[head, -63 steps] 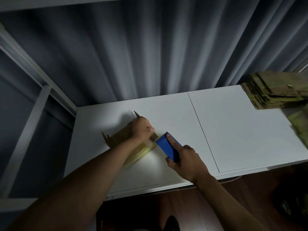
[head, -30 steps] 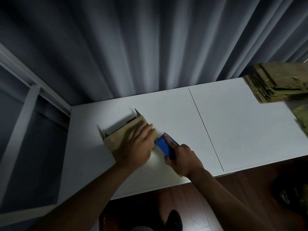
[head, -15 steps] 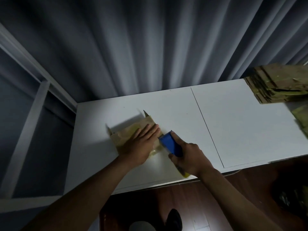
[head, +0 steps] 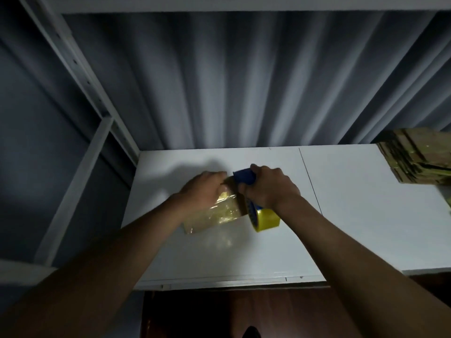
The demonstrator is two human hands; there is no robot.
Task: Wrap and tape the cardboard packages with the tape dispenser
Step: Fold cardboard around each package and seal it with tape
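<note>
A small brown cardboard package (head: 210, 215) lies on the white table (head: 366, 215), with shiny yellowish tape across its top. My left hand (head: 203, 189) lies on the package's far end, fingers bent over that edge. My right hand (head: 268, 186) grips the blue tape dispenser (head: 244, 176) at the package's far right corner. The dispenser's yellow tape roll (head: 267, 220) sticks out below my wrist, beside the package. The package's far end is hidden under both hands.
A stack of flattened cardboard pieces (head: 419, 157) sits at the table's far right edge. A grey curtain (head: 244, 81) hangs behind the table. A white metal shelf frame (head: 97, 118) stands on the left. Bare white tabletop stretches right of the seam (head: 310, 179).
The view tilted and shifted. My right hand carried the dispenser from the package's near right side up to its far end, exposing the yellow roll. My left hand slid to the far edge.
</note>
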